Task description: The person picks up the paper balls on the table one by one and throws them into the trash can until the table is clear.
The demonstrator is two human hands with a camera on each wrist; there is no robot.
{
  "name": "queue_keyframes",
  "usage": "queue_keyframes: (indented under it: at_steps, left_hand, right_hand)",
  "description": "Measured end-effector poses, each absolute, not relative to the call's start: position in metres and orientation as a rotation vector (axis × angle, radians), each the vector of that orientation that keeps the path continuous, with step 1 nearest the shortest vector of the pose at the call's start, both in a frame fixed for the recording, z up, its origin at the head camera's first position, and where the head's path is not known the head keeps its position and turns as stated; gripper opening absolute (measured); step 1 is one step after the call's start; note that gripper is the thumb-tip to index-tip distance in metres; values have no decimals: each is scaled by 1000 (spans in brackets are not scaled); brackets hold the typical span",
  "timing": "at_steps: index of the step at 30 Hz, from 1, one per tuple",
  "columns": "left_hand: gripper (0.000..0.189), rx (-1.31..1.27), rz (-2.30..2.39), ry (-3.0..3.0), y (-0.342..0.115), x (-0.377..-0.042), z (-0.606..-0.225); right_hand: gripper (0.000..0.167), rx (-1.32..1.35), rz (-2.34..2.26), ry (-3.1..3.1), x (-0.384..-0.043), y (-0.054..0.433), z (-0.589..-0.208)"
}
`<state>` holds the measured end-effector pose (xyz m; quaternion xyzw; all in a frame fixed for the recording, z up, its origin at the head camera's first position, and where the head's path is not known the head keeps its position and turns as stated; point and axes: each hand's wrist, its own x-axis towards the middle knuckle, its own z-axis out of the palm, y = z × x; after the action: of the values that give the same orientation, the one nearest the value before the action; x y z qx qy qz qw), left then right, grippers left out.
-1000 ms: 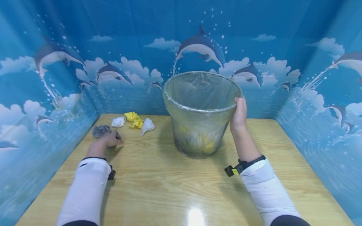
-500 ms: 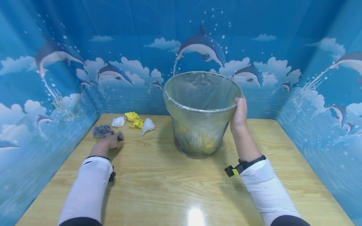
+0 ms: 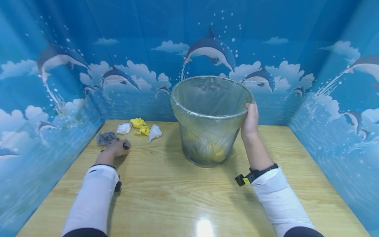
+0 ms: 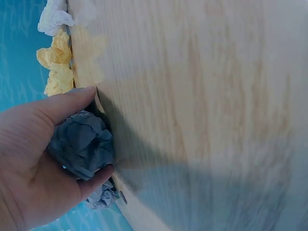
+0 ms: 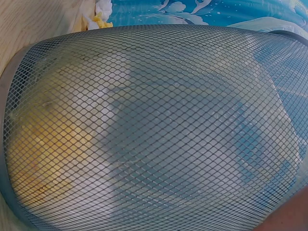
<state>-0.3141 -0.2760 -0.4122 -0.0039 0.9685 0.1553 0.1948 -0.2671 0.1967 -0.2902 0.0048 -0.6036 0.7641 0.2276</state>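
Dark grey paper, by its look, makes up the crumpled ball (image 4: 83,143) in my left grip (image 4: 29,149), at the left of the desk (image 3: 165,194). My thumb lies along one side of it and a fingertip curls under the other, so I am pinching it; whether it touches the wood I cannot tell. I judge it very light, dry and springy: it should give under pressure without breaking, and the creases ought to keep it from slipping. A loose hold round its middle should do, with no hard squeeze.

Just beyond my fingers sits one lighter grey crumpled clump (image 3: 106,138). Farther back are two white crumpled pieces, a left one (image 3: 124,128) and a right one (image 3: 154,133), and between them two yellow crumpled pieces, a far one (image 3: 138,122) and a near one (image 3: 144,130), touching.

Right of these stands one round grey mesh bin (image 3: 189,144), with a single clear plastic liner (image 3: 192,120) folded over its rim. Yellow shows through its wall, too blurred to count. My right grip (image 3: 250,120) rests against the bin's right side at the rim; how far its hidden fingers curl, I cannot tell.
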Motion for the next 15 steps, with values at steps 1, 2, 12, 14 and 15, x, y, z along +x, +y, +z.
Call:
queue_keyframes:
  at_steps: [1, 2, 12, 14, 15]
  left_hand:
    - [65, 1, 433, 2721, -277, -315, -413]
    - [64, 13, 428, 2728, -277, -315, -414]
    - [55, 53, 378, 2814, -278, -317, -418]
    - [55, 44, 387, 2818, -279, -317, -419]
    - [55, 39, 391, 2818, -279, -318, -419]
  right_hand:
    - [55, 8, 2106, -1670, -267, 197, -290]
    - [55, 3, 2106, -1679, -266, 197, -290]
    - [54, 13, 2107, -1688, -265, 197, -289]
    - [54, 12, 2109, -1688, -265, 197, -289]
    - [55, 11, 2109, -1690, -265, 197, -289]
